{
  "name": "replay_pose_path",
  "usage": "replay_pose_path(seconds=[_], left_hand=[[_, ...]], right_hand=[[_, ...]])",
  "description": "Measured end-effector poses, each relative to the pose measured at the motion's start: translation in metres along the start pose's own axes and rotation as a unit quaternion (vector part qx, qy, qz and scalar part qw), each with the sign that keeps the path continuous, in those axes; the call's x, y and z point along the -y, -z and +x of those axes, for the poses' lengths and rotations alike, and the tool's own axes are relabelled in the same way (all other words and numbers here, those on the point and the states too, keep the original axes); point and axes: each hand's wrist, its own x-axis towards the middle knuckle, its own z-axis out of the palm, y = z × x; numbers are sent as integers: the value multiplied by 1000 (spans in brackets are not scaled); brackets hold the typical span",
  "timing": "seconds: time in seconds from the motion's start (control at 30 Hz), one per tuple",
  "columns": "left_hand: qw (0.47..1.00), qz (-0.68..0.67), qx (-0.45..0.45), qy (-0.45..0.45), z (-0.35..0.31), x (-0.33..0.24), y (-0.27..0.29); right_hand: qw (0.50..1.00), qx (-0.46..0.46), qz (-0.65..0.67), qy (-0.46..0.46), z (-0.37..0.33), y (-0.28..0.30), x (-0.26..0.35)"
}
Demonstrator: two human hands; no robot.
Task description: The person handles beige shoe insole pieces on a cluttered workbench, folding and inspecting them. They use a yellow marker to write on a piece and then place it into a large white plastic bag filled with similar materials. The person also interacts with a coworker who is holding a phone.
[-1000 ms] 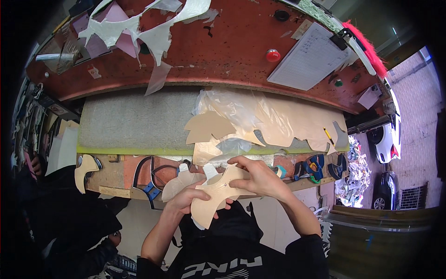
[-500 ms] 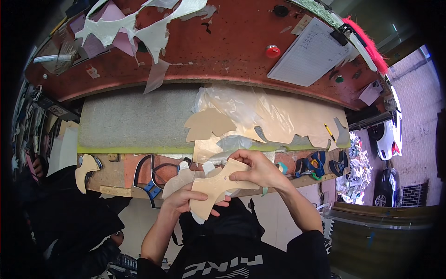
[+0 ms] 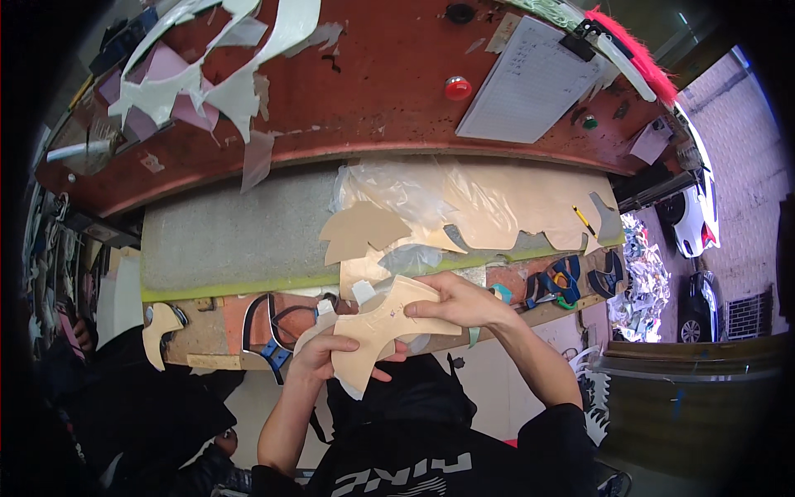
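Note:
Between my hands is a small stack of tan, curved cut-out pieces, like leather or lining sheet, held over the bench's near edge. My left hand is closed on the lower left end, thumb on top and fingers underneath. Closed on the upper right part, my right hand presses its thumb on the top face near a small dark mark; its other fingers are mostly hidden behind. Paler pieces and white tabs stick out behind the stack. Beyond it, a darker tan scalloped piece lies on the sheet material.
A tan sheet with cut-away edges and clear plastic film covers part of the grey pad. Blue-black metal cutting dies line the near ledge. A yellow knife lies right. Red machine beam spans the back. Another person's dark sleeve is at left.
My right fingers have slid from the top edge of the stack to behind it, with the thumb still on its face. The view has shifted slightly.

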Motion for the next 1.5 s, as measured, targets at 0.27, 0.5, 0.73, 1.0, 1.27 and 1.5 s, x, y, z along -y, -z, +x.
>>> replay_pose_path(seconds=[0.27,0.5,0.73,1.0,1.27,1.5], left_hand=[[971,169,-168,-21,15,-18,-10],[937,261,-209,-98,40,-32,-45],[935,164,-269,-164,33,-19,-39],[879,125,-356,-290,21,3,-17],[838,113,-382,-374,8,3,-31],[812,118,-410,-398,3,7,-37]], right_hand=[[992,-40,-79,87,3,14,10],[984,42,-164,62,-2,68,83],[639,-561,-451,273,-2,230,265],[682,-546,-487,-16,41,320,298],[691,-502,-518,-40,42,319,305],[623,-703,-219,266,24,376,305]])
